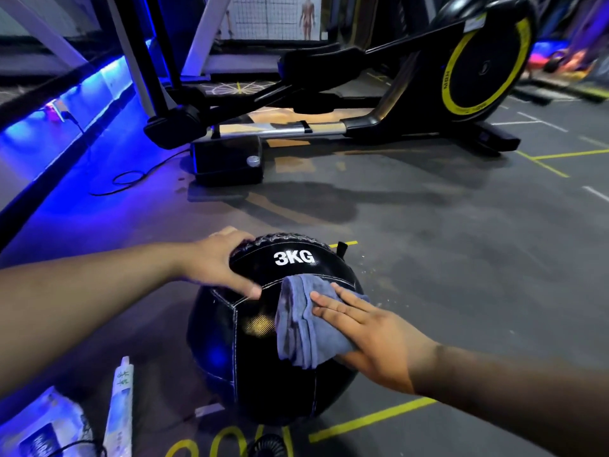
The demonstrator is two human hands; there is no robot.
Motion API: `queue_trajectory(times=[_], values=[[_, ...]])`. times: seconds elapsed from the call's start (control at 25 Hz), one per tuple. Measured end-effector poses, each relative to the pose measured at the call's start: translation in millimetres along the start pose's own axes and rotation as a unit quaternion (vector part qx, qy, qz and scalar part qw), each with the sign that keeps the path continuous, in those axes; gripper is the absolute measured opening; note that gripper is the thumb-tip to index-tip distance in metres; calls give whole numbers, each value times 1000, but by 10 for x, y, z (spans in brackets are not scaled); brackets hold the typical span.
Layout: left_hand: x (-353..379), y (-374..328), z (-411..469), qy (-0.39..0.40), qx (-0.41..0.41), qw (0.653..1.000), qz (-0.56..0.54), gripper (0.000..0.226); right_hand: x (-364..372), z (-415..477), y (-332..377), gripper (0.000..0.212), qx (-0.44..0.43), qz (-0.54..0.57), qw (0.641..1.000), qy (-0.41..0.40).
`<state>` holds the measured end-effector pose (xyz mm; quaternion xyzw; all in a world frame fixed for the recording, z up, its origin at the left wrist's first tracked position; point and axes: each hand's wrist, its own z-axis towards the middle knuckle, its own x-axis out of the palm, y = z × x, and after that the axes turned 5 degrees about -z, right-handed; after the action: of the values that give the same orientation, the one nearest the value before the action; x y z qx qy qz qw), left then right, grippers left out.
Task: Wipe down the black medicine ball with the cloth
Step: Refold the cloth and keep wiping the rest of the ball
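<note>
A black medicine ball (253, 357) marked "3KG" in white rests on the grey gym floor in the lower middle of the head view. My left hand (220, 262) grips its upper left side, thumb on the near face and fingers curled over the far edge. A crumpled grey-blue cloth (301, 324) lies on the ball's upper right face. My right hand (365, 331) presses flat on the cloth with its fingers stretched out and close together, covering the cloth's right part.
A black elliptical trainer (329, 127) with a yellow-ringed flywheel (484, 64) stands on the floor behind the ball. Blue-lit edging (66, 127) runs along the left. White packaging (122, 407) and a black cable (131, 179) lie at the left. Yellow floor lines (372, 417) cross near the ball.
</note>
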<state>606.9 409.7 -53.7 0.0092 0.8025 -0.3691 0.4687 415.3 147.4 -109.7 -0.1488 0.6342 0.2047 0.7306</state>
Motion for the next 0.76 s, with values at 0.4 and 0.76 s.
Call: queue_trajectory(times=[0.4, 0.76], values=[[84, -137, -20, -47, -286, 957, -26, 54, -172, -556, 340, 31, 261, 428, 863, -68], [300, -96, 35, -209, -266, 941, 15, 32, -228, -492, 157, 16, 400, 510, 742, -168]])
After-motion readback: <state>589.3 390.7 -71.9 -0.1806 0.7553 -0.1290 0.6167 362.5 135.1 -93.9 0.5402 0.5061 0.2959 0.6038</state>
